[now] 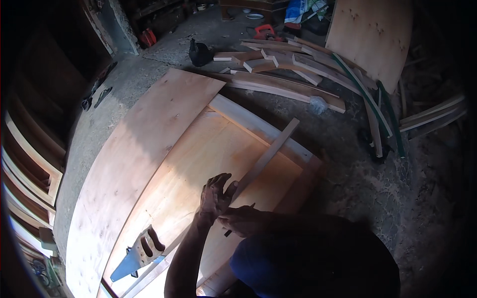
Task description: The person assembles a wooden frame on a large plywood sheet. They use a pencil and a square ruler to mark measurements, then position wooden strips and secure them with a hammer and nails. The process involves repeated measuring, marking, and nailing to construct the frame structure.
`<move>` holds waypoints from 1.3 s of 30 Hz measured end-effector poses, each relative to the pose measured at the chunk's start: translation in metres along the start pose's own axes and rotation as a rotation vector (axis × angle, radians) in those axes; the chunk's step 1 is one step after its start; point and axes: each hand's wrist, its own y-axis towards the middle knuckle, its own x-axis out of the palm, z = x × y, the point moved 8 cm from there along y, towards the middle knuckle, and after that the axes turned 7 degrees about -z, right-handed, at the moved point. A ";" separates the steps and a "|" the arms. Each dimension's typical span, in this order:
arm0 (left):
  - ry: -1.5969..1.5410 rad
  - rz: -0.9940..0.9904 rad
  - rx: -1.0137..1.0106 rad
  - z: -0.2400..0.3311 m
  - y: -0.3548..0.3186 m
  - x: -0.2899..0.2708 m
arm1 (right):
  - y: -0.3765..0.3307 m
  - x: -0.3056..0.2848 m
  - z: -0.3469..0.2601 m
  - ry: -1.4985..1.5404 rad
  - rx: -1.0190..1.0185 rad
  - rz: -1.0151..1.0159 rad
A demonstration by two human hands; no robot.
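Your left hand (pixel 214 194) resting, fingers spread, on wooden slat (pixel 268 155); right hand (pixel 244 221) pinching pencil (pixel 239 218). Flat, narrow slat lying diagonally over pale plywood panel (pixel 198 164), pointing toward panel's far right corner.

A long, narrow, pale wooden strip (pixel 268 154) lies diagonally across a light plywood panel (pixel 198 164) at frame centre, its lower end under the hands, upper end pointing upper right.

Pale, matt plywood sheets (pixel 149 144) and a bare wooden batten (pixel 268 154) lie on rough grey concrete floor (pixel 357 184), beside a saw (pixel 136 256) with wooden handle and dull metal blade.
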 end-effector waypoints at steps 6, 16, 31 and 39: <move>0.153 -0.151 -0.084 0.017 0.030 0.075 | -0.182 -0.112 0.005 -0.097 0.358 0.750; 0.085 -0.036 -0.071 -0.017 0.055 0.045 | -0.241 -0.176 0.095 0.233 0.502 1.079; 0.183 -0.064 -0.162 -0.026 0.048 0.066 | -0.198 -0.215 0.173 0.149 0.440 1.135; 0.423 0.037 -0.270 -0.074 -0.077 0.018 | -0.091 -0.236 0.156 -1.304 0.030 0.702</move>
